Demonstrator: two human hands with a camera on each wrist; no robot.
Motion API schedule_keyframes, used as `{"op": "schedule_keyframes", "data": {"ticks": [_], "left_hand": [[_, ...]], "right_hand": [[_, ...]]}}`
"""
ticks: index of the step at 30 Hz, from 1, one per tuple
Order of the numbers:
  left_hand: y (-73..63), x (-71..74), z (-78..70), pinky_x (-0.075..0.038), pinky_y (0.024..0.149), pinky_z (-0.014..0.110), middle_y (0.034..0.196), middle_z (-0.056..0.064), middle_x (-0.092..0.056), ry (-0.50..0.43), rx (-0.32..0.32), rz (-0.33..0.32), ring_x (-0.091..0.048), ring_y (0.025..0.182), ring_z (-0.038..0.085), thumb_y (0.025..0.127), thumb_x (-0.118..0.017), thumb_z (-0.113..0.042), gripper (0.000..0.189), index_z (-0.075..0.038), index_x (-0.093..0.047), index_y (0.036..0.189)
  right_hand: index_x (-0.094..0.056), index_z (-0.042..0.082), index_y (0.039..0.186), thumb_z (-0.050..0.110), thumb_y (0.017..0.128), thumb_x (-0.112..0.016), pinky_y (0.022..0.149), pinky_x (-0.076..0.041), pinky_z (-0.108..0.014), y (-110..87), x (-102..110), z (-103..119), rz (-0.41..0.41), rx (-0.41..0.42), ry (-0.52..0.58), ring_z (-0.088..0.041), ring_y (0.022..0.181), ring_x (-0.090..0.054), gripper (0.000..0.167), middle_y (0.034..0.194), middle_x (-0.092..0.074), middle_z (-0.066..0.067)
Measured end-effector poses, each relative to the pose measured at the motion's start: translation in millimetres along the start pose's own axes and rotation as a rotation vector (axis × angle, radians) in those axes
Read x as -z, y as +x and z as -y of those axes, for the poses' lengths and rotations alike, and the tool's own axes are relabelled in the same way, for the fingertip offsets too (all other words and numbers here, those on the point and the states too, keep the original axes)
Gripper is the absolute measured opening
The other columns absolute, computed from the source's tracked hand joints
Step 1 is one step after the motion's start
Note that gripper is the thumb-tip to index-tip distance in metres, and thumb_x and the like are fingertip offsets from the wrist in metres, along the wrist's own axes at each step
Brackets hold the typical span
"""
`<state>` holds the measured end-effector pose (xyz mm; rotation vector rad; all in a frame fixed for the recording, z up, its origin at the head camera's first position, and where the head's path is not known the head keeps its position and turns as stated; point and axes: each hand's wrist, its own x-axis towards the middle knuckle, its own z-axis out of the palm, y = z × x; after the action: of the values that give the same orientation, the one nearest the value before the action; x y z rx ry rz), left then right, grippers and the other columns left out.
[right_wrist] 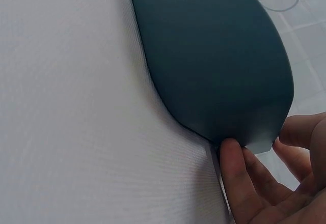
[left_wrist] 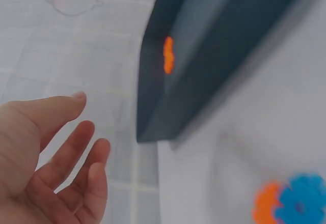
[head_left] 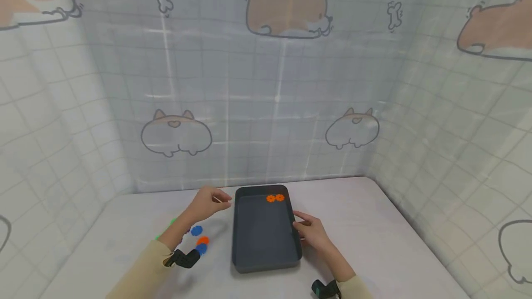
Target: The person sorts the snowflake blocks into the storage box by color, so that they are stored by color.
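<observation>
Head view: we have a dark tray [head_left: 263,234] on the white desk [head_left: 345,211], with two orange flower-shaped pieces [head_left: 275,198] lying side by side inside it, near its far right corner. Our right hand [head_left: 314,233] is at the tray's right wall, fingers on the rim. Our left hand [head_left: 206,203] hangs just beside the far left corner, its thumb and fingers apart and loosely bent, with nothing seen between them. Left of the tray, near our left wrist camera [head_left: 185,258], we find a blue piece [head_left: 196,230] and, nearer to us, another orange piece [head_left: 202,241] partly covered by a second blue piece [head_left: 201,248]. Our left forearm stands in the way of some green pieces [head_left: 173,221], so we cannot count them. A curtain [head_left: 257,105] printed with cartoon dogs and bones rises behind the desk and along both sides.

Left wrist view: we see the left fingers relaxed, with a gap to the thumb, and well apart from the orange and blue pieces at the lower right.

Right wrist view: we pinch the tray's edge between thumb and fingers [right_wrist: 232,158]; its outer wall blocks our sight of the inside.
</observation>
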<state>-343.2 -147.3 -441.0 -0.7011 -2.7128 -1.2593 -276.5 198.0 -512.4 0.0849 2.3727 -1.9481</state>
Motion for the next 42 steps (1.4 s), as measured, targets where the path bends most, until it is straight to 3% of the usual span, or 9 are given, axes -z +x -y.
{"op": "schedule_keyframes", "data": {"ticks": [10,19,27,31,38,42], "left_hand": [[-46.3,7.9,34.1,-0.055,0.064,0.026,0.089,0.001,-0.069,-0.015,0.068,0.044,-0.063,0.076,0.018,0.086,-0.075,-0.016,0.018,-0.003,-0.074,0.099],[-74.0,5.3,53.1,-0.053,0.062,0.026,0.088,0.0,-0.069,-0.023,0.113,0.055,-0.06,0.076,0.02,0.084,-0.076,-0.014,0.015,-0.005,-0.074,0.096],[-88.5,5.2,59.3,-0.054,0.053,0.027,0.087,0.001,-0.067,-0.042,0.166,0.078,-0.06,0.068,0.017,0.081,-0.078,-0.012,0.018,-0.004,-0.073,0.096],[-92.0,3.0,60.0,-0.054,0.055,0.028,0.088,0.0,-0.068,-0.044,0.231,0.074,-0.061,0.072,0.017,0.08,-0.079,-0.012,0.018,-0.006,-0.073,0.097],[-92.4,1.1,67.3,-0.054,0.06,0.025,0.088,0.001,-0.07,-0.027,0.215,0.077,-0.061,0.076,0.018,0.077,-0.082,-0.011,0.019,-0.006,-0.075,0.094],[-92.9,-0.3,67.6,-0.053,0.061,0.025,0.086,-0.002,-0.069,-0.004,0.27,0.085,-0.059,0.075,0.016,0.076,-0.082,-0.013,0.018,-0.008,-0.076,0.093]], "right_hand": [[-0.052,0.006,0.14,0.019,0.094,-0.065,0.062,-0.058,-0.037,0.5,-1,-3,0.013,0.002,0.018,-0.022,0.075,-0.066,0.05,0.109,-0.066,-0.016],[-0.051,0.005,0.141,0.02,0.094,-0.064,0.064,-0.058,-0.038,-3.5,-2,-1,0.015,0.004,0.013,-0.023,0.079,-0.066,0.051,0.112,-0.065,-0.018],[-0.051,0.006,0.14,0.02,0.094,-0.064,0.065,-0.059,-0.037,-2.7,-1,-1,0.013,0.0,0.013,-0.023,0.078,-0.067,0.05,0.113,-0.065,-0.018],[-0.052,0.005,0.14,0.02,0.094,-0.065,0.064,-0.058,-0.037,-2.0,-1,0,0.015,0.0,0.025,-0.023,0.078,-0.067,0.05,0.112,-0.065,-0.018],[-0.053,0.006,0.139,0.019,0.094,-0.064,0.063,-0.058,-0.037,-1.8,0,-1,0.013,-0.002,0.037,-0.023,0.077,-0.067,0.049,0.112,-0.065,-0.018],[-0.053,0.006,0.139,0.019,0.094,-0.065,0.063,-0.058,-0.037,-2.4,0,-1,0.006,-0.009,0.029,-0.023,0.077,-0.067,0.048,0.111,-0.065,-0.017]]}}
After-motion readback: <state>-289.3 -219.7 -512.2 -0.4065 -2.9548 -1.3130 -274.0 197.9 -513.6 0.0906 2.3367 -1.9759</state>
